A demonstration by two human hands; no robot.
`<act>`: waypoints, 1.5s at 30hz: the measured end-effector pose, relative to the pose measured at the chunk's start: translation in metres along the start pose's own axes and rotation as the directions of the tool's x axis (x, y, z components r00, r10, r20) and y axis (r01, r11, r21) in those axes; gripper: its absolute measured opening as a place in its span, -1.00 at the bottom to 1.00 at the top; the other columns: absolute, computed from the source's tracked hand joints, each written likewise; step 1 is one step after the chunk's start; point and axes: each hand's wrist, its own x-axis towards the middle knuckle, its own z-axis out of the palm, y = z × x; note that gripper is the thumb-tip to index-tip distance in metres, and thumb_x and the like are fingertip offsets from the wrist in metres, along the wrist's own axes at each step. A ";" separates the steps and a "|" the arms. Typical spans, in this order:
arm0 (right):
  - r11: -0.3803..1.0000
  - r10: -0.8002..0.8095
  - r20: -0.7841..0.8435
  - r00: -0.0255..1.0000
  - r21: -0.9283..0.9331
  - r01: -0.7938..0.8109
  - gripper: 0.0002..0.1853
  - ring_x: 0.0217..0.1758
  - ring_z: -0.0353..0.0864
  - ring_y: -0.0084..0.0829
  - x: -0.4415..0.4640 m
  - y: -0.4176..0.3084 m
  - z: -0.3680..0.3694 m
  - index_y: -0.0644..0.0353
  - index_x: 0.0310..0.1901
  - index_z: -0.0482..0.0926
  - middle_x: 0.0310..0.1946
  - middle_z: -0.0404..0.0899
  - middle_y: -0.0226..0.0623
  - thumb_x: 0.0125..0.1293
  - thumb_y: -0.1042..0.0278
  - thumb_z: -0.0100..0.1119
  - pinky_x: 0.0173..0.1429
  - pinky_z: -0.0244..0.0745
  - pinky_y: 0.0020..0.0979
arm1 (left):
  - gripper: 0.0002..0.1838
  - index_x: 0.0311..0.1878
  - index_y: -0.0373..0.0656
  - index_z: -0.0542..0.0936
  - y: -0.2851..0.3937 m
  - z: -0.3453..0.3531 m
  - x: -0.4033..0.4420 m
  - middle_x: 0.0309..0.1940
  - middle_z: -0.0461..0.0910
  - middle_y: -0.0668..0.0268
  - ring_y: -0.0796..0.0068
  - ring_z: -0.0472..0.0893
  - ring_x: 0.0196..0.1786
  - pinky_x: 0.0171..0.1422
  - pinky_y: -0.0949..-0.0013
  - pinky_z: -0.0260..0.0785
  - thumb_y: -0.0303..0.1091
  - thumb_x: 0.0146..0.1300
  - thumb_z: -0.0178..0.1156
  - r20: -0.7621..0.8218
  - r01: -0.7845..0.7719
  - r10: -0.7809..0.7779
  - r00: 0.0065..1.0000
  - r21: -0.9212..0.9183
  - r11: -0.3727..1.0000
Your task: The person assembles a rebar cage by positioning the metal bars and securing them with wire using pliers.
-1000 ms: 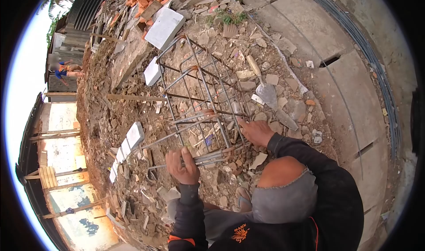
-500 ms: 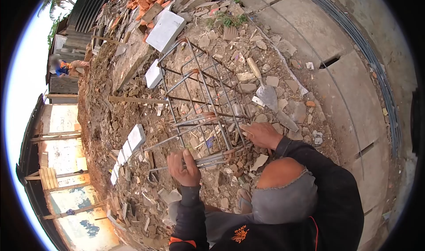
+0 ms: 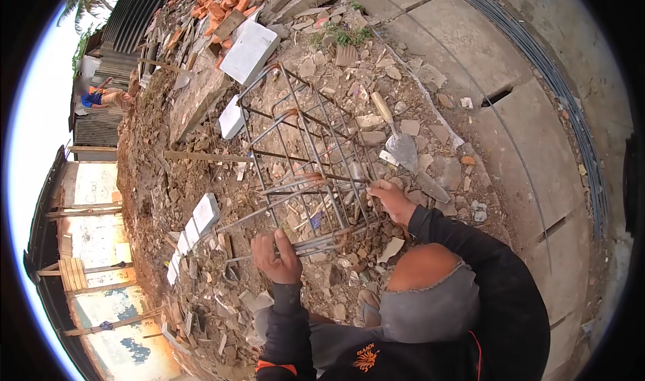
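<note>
A rebar cage (image 3: 310,177) of long steel bars and square stirrups stands over the rubble in front of me. My left hand (image 3: 277,257) is closed round the bars at its near left end, thumb pointing up. At the near right corner my right hand (image 3: 393,201) is closed on the cage, with its fingertips partly hidden by the bars. A trowel (image 3: 402,149) with a wooden handle lies on the rubble just beyond my right hand.
White blocks (image 3: 249,52) lie beyond the cage and to the left. Broken orange bricks (image 3: 222,5) are heaped at the back. Concrete slabs (image 3: 531,146) with slots and a bundle of steel rods (image 3: 571,105) run along the right. A person (image 3: 106,99) is far off at left.
Both hands stay on the cage; my right hand has shifted slightly along its corner. The distant person's posture has changed. The view has moved a little.
</note>
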 end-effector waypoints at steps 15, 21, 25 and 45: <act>0.921 -0.094 0.098 0.991 -0.369 0.124 -0.66 -0.33 0.57 -0.53 0.006 -0.026 -0.025 0.30 -0.12 0.59 -0.31 0.63 -0.38 0.61 0.11 0.11 -0.12 0.48 -0.35 | -0.77 -0.33 -0.30 0.53 0.004 -0.005 0.000 -0.46 0.42 0.05 -0.02 0.43 -0.36 -0.21 0.03 0.23 -0.40 0.49 0.14 0.026 0.002 -0.003 1.000 0.011 1.000; 0.697 -0.073 0.083 0.994 -0.708 0.110 -0.71 -0.25 0.63 -0.46 0.000 -0.079 -0.025 0.33 -0.10 0.57 -0.30 0.64 -0.27 0.55 0.20 0.13 -0.07 0.50 -0.30 | -0.75 -0.37 -0.30 0.49 0.005 -0.006 0.001 -0.47 0.39 0.05 -0.02 0.41 -0.36 -0.22 0.03 0.21 -0.41 0.49 0.15 0.010 -0.023 0.023 1.000 -0.022 1.000; 0.436 -0.370 0.249 0.895 -0.804 0.404 -0.70 -0.06 0.69 0.01 0.008 -0.068 -0.025 0.33 -0.14 0.58 -0.23 0.69 0.06 0.50 0.19 0.15 0.02 0.52 -0.03 | -0.74 -0.38 -0.29 0.48 0.006 -0.004 0.003 -0.47 0.37 0.05 -0.03 0.39 -0.36 -0.23 0.02 0.20 -0.40 0.49 0.16 0.020 -0.015 0.015 1.000 -0.010 1.000; 0.325 -0.798 -0.021 0.602 -0.857 0.401 -0.73 -0.41 0.65 0.03 0.028 -0.143 0.000 0.24 -0.09 0.53 -0.48 0.59 -0.02 0.62 0.18 0.01 -0.25 0.48 0.00 | -0.79 -0.34 -0.28 0.56 0.003 -0.002 0.005 -0.45 0.43 0.09 0.00 0.43 -0.34 -0.22 0.05 0.23 -0.41 0.45 0.19 0.032 -0.065 0.066 0.997 -0.030 0.997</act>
